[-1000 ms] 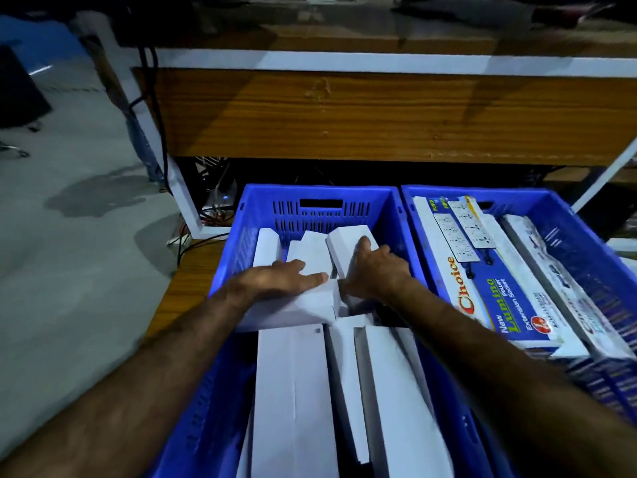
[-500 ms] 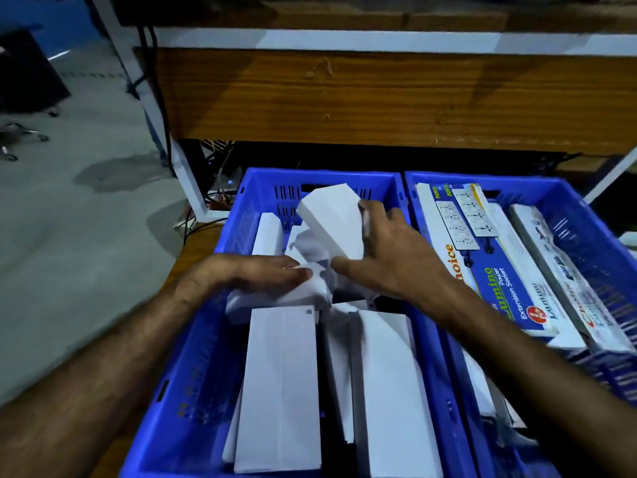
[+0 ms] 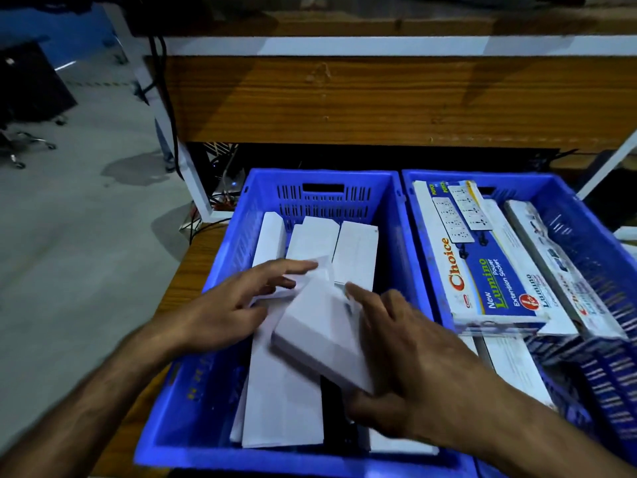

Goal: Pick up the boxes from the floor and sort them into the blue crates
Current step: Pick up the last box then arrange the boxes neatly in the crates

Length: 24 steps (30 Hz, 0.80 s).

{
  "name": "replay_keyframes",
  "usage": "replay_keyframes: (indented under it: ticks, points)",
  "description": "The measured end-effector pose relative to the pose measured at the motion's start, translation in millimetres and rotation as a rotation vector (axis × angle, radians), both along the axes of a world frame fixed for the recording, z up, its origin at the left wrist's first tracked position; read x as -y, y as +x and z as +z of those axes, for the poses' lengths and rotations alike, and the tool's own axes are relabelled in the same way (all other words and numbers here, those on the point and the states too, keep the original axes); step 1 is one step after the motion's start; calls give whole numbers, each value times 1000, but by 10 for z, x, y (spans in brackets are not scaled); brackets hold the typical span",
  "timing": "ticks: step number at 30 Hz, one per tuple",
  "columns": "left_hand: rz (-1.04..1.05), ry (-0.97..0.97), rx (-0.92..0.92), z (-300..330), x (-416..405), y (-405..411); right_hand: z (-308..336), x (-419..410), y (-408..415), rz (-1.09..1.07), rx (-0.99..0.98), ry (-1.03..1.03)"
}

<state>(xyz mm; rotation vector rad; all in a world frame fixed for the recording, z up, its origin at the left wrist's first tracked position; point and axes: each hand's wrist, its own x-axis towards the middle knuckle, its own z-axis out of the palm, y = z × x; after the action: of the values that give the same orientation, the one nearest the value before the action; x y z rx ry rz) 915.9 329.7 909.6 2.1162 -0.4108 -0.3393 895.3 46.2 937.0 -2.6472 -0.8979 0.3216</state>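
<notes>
Right hand (image 3: 410, 367) gripping tilted white rectangular cardboard box (image 3: 320, 339), left hand (image 3: 227, 305) open-fingered on neighbouring white boxes (image 3: 282, 401), inside left blue plastic crate (image 3: 220, 270).

Two blue perforated plastic crates stand side by side on a wooden surface below a wood-panelled desk front (image 3: 344, 98). The left crate (image 3: 238, 236) holds plain white rectangular cardboard boxes, three side by side at its far end (image 3: 356, 250). The right hand (image 3: 410, 374) grips a tilted white box (image 3: 317, 332) along its right edge, thumb beneath its near end. The left hand (image 3: 234, 305) lies with fingers spread on the boxes beside it. The right crate (image 3: 586, 229) holds long blue-and-white printed extension-socket boxes (image 3: 482, 263) lying lengthwise.
</notes>
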Motion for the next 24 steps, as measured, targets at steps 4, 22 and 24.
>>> replay_keyframes:
  ticks: [4,22,24]
  points:
    - [-26,-1,3,35,-28,-84,22,-9,-51,160,42,-80]
    - [402,533,-206,-463,139,1291,-631,-828,1838,-299,-30,-340]
    - [366,577,-266,-620,130,1420,-694,-881,1919,-365,-64,-380]
